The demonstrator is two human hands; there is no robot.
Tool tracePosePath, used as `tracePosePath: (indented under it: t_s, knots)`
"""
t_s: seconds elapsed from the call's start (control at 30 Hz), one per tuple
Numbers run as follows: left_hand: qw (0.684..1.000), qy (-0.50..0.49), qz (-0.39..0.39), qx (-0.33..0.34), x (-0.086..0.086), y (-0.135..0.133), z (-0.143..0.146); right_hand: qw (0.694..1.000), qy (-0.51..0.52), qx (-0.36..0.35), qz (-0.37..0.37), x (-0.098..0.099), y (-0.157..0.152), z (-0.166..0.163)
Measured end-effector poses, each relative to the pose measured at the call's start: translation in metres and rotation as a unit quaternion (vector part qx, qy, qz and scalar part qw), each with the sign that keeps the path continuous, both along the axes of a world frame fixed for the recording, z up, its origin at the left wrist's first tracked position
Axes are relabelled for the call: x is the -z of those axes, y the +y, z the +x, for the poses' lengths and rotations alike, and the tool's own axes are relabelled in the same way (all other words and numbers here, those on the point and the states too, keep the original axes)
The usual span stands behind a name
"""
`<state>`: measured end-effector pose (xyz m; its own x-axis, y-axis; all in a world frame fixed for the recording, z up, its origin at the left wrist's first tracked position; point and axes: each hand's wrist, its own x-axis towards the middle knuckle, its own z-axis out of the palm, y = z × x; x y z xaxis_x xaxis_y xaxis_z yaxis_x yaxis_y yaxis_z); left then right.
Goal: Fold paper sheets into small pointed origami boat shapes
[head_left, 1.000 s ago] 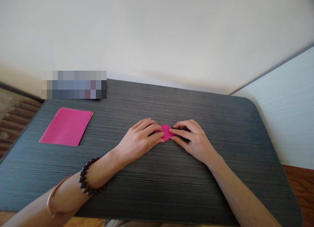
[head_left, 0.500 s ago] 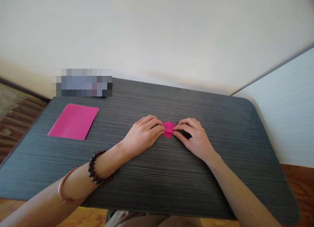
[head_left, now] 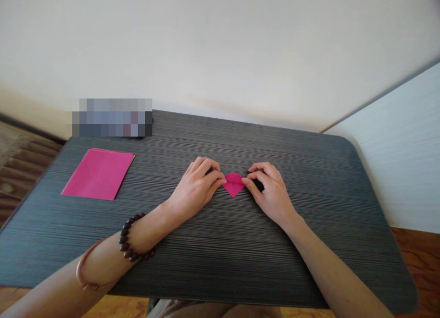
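Note:
A small folded piece of pink paper (head_left: 233,184) lies on the dark striped table (head_left: 220,244), near its middle. My left hand (head_left: 197,189) pinches the paper's left corner with curled fingers. My right hand (head_left: 268,189) pinches its right corner the same way. The paper's lower tip points toward me and shows between the two hands. A dark bead bracelet and a thin bangle sit on my left wrist.
A stack of pink paper sheets (head_left: 98,173) lies at the table's far left. A blurred-out object (head_left: 112,117) sits at the back left edge. A pale wall runs behind the table; a white panel (head_left: 395,148) stands at the right.
My fingers have curled in and drawn apart to the paper's two side corners, so more of the folded pink shape shows between them. The view has shifted slightly.

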<state>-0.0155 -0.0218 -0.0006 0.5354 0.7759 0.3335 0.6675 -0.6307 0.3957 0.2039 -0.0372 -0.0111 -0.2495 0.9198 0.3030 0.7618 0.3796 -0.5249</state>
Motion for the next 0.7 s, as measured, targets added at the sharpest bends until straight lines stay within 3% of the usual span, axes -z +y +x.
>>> tracePosePath:
  t_s: [0.2, 0.7]
  knots:
    - [0.999, 0.006, -0.028, -0.031, -0.002, -0.002, 0.002, 0.999, -0.026, 0.019, 0.000, 0.002, 0.000, -0.003]
    - [0.996, 0.050, -0.060, -0.034, -0.007, -0.003, 0.006, 0.994, -0.067, 0.079, -0.017, 0.002, -0.003, -0.011]
